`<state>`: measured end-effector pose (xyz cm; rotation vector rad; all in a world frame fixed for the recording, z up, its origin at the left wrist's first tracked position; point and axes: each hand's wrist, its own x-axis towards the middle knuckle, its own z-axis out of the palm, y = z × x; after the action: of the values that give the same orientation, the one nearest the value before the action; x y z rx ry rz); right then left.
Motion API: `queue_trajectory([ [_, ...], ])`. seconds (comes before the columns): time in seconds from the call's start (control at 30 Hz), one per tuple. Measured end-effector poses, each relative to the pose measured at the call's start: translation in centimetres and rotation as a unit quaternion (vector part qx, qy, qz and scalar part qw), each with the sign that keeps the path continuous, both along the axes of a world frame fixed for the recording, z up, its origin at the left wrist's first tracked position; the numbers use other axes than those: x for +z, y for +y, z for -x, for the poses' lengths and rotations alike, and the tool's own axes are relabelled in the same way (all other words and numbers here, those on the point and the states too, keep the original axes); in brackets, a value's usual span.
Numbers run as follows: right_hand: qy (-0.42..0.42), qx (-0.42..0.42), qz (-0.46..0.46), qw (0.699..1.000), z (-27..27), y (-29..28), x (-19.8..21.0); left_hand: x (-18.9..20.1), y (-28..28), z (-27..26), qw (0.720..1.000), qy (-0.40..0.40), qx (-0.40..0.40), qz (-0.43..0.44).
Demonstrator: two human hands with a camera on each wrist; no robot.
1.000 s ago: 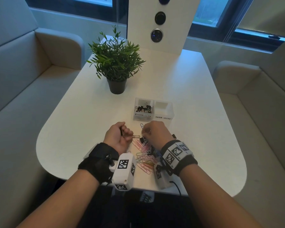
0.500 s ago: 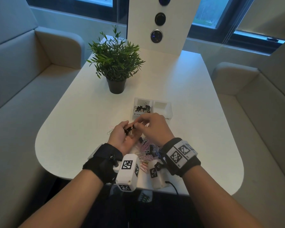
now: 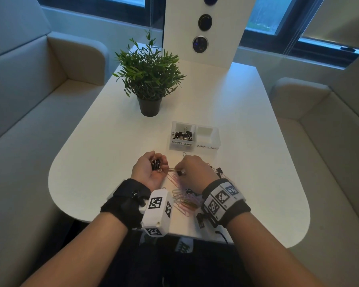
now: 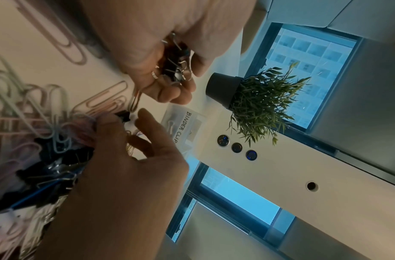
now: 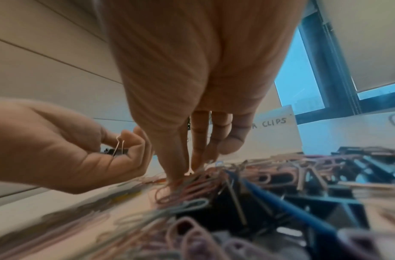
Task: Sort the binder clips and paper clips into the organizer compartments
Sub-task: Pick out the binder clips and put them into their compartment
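Overhead, your left hand (image 3: 148, 169) cups several binder clips (image 3: 155, 164) while your right hand (image 3: 192, 169) pinches one small black clip (image 3: 180, 173) over the paper clip pile (image 3: 183, 198), just before the organizer (image 3: 194, 137). Closer, the left wrist view shows the cupped clips (image 4: 175, 65); the right wrist view shows fingertips (image 5: 176, 177) down among the paper clips (image 5: 192, 186).

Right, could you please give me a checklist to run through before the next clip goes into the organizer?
1. Left hand cups its handful of binder clips securely: ok.
2. Right hand pinches one binder clip from the pile: ok.
3. That clip is free of tangled paper clips: cannot tell.
4. BINDER CLIPS compartment has room left: ok.
5. PAPER CLIPS compartment holds no binder clips: ok.
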<state>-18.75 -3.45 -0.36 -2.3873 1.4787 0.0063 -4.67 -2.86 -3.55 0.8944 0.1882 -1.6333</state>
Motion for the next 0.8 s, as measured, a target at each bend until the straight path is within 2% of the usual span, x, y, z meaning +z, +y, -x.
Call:
queue_trajectory([
  [0.07,0.006,0.0,0.011,1.0,-0.2,-0.1,-0.1,-0.1,0.1,0.0,1.0,-0.004,-0.002,0.0],
  [0.3,-0.05,-0.023,0.021,0.998,-0.2,-0.5,-0.3,0.7,0.7,-0.1,1.0,-0.029,0.003,-0.001],
  [0.4,-0.121,-0.052,0.047,0.99,0.2,-0.5,0.1,0.9,0.9,0.2,0.999,-0.048,0.016,-0.003],
  [0.5,-0.226,-0.078,0.093,0.967,0.4,-0.4,1.2,0.9,1.0,0.7,0.998,-0.067,0.014,-0.001],
  [0.6,-0.29,-0.066,0.086,0.951,0.0,0.1,2.7,0.9,1.0,1.6,0.999,-0.04,-0.004,0.021],
  [0.7,-0.266,-0.027,0.043,0.963,-0.5,0.4,3.1,0.9,0.8,2.4,0.998,0.033,-0.024,0.046],
  [0.8,-0.23,-0.031,0.046,0.972,0.9,0.5,3.4,1.3,0.6,2.6,0.999,0.04,-0.012,0.022],
])
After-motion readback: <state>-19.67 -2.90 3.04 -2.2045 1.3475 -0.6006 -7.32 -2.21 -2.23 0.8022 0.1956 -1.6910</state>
